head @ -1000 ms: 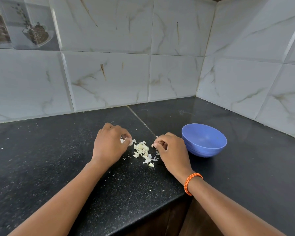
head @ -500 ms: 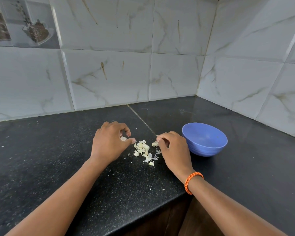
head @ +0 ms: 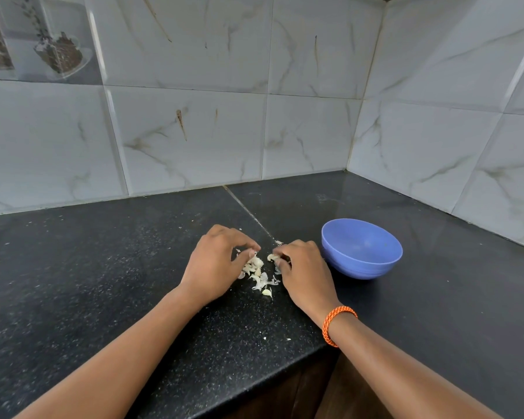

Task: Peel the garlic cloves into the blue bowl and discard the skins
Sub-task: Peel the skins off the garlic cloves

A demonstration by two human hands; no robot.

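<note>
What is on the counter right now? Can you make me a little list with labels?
surface: black speckled counter in a tiled corner
garlic: small pile of pale garlic bits and skins between the two hands
bowl: blue bowl, upright, right of the pile, looks empty
left hand: left hand, fingers curled at the pile's left edge; what it holds is hidden
right hand: right hand, fingertips pinching a pale garlic piece
wrist: orange band on the right wrist
</note>
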